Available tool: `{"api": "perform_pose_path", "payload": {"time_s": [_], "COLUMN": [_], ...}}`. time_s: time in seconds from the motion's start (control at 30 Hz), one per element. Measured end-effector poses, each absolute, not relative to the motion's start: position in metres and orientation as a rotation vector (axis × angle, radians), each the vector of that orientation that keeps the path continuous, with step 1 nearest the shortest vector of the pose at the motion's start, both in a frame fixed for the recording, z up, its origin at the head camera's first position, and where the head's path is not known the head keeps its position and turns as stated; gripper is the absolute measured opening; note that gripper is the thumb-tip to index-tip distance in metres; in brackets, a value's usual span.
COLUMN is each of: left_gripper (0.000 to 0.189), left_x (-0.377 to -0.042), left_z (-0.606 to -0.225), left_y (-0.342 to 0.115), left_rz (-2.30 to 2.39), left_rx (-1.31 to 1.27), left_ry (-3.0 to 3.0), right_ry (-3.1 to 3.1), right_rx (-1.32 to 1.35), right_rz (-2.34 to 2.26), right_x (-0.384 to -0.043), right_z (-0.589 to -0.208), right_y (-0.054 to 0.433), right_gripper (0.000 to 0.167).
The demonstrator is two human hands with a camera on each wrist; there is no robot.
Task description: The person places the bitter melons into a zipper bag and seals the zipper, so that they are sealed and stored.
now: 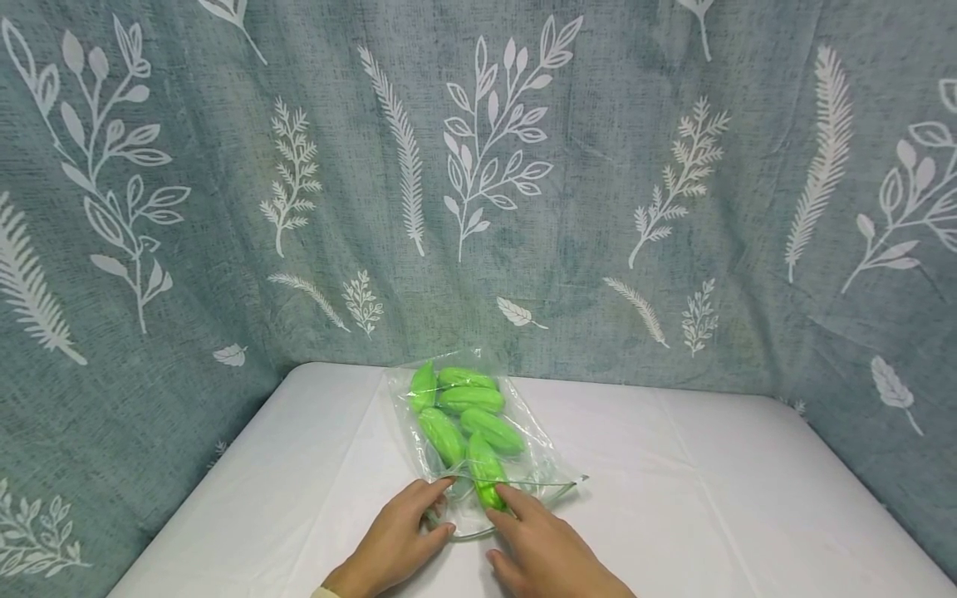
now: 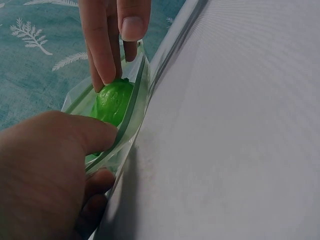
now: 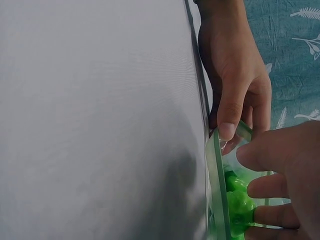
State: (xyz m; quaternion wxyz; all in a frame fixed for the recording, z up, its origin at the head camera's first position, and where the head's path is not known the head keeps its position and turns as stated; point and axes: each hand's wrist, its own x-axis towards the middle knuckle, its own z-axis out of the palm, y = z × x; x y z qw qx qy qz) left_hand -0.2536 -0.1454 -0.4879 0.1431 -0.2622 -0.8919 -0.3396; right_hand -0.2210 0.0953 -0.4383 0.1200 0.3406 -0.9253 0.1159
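A clear zip bag (image 1: 538,432) with a green-edged mouth lies on the white table, mouth toward me. Inside are several bright green, elongated vegetables (image 1: 471,399) with a ridged surface. My left hand (image 1: 399,531) pinches the left end of the bag's mouth, thumb outside the near rim in the left wrist view. One green vegetable (image 1: 486,467) lies lengthwise at the mouth, its near end (image 2: 114,102) showing between the two rims. My right hand (image 1: 549,544) touches that end with extended fingertips (image 3: 267,216); its thumb stands apart from the vegetable.
The white-covered table (image 1: 658,482) extends to both sides of the bag. A blue-green curtain (image 1: 583,208) with white leaf patterns hangs behind the table and along its sides.
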Motion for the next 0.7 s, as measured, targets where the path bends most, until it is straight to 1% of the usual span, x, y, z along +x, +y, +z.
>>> {"api": "perform_pose_path", "payload": {"time_s": [0.7], "left_gripper": [0.059], "left_x": [-0.2536], "left_z": [-0.4872], "left_y": [-0.1449], "left_rz": [-1.007], "left_rx": [-0.744], "left_ry": [-2.603], "right_ry": [-2.744], "right_rx": [1.016], "right_rz": [0.319], "right_x": [-0.2292], "right_z": [-0.4448], "right_y": [0.094], "right_gripper": [0.05]}}
